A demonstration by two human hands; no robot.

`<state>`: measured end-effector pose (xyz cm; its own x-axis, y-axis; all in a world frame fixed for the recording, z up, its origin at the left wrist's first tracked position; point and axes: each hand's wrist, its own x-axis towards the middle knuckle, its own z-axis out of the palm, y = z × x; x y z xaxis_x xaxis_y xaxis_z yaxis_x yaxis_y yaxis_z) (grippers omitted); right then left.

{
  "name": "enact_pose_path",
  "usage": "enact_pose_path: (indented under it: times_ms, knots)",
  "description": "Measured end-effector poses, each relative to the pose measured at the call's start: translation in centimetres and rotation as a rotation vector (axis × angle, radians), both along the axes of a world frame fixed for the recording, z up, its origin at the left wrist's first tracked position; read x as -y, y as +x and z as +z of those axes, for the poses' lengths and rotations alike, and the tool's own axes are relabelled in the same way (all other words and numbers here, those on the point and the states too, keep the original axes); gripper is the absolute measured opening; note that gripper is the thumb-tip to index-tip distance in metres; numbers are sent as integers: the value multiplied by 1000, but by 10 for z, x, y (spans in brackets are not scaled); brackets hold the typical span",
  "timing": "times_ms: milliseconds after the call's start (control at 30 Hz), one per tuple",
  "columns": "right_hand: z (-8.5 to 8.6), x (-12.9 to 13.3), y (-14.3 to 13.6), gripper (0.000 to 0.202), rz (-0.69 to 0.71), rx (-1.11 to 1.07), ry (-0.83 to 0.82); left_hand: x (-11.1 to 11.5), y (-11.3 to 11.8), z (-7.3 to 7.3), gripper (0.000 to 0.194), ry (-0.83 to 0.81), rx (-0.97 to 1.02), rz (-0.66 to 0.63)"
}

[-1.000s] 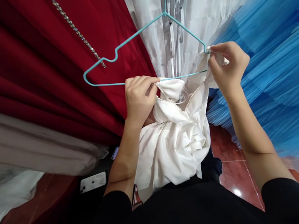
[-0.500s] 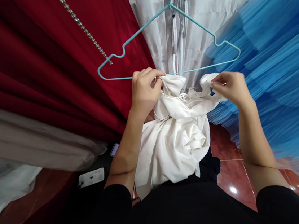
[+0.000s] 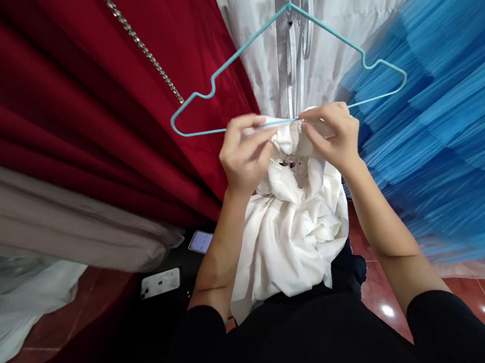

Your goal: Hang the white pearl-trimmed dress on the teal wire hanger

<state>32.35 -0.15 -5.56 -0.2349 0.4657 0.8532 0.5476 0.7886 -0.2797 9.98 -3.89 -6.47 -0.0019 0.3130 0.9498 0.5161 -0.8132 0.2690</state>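
Note:
A white dress (image 3: pixel 287 241) with pearl trim along its neckline hangs bunched in front of my body, its lower folds gathered over my lap. Its top edge reaches the bottom bar of a light-blue wire hanger (image 3: pixel 247 44). My left hand (image 3: pixel 245 153) pinches the dress's upper edge at the bar, left of the middle. Close beside it, my right hand (image 3: pixel 334 135) grips the other side of the pearl-trimmed top, also against the bar. Part of the fabric passes behind the bar between my hands. The fingertips partly hide the cloth they hold.
A red curtain (image 3: pixel 165 126) with a beaded chain (image 3: pixel 139 44) hangs at left, beside a greyish curtain (image 3: pixel 65 215). Blue tulle (image 3: pixel 447 121) fills the right. Metal poles (image 3: pixel 293 57) stand behind the hanger. A white phone (image 3: pixel 160 283) and a lit phone (image 3: pixel 201 241) lie at lower left.
My right hand has moved left to the hanger's bottom bar, bringing its side of the dress top close to my left hand. The view has shifted slightly.

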Motion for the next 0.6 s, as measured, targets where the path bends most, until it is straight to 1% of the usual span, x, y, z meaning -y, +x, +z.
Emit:
enact_pose_path:
  times_ms: [33, 67, 100, 167, 233, 300, 367, 400, 500, 567, 600]
  knots:
    - [-1, 1, 3, 19, -9, -17, 3, 4, -1, -7, 16, 75, 28, -16]
    - [-1, 2, 6, 18, -16, -24, 7, 7, -3, -14, 17, 105, 48, -26]
    - [1, 4, 10, 18, -20, -21, 12, 11, -6, -21, 18, 80, 72, -28]
    - [5, 8, 16, 15, -17, -2, 28, 14, -16, -34, 19, -99, 178, -17]
    - [9, 11, 20, 14, -10, 14, 29, 11, -32, -42, 15, -273, 373, 11]
    - [12, 14, 20, 14, -12, 20, 19, 0, -50, -43, 9, -313, 583, 48]
    - [13, 16, 19, 15, -21, 23, 10, -15, -69, -36, 19, -275, 695, 76]
    - [13, 17, 18, 15, -22, 19, 12, -21, -78, -29, 24, -242, 707, 78]
    - [12, 19, 15, 14, -14, -17, 48, -35, -103, -1, 27, -130, 682, 80]
    - [11, 20, 14, 12, -20, -33, 70, -37, -115, 19, 25, -79, 676, 104]
    - [12, 21, 14, 12, -26, -29, 74, -35, -118, 29, 24, -81, 652, 115]
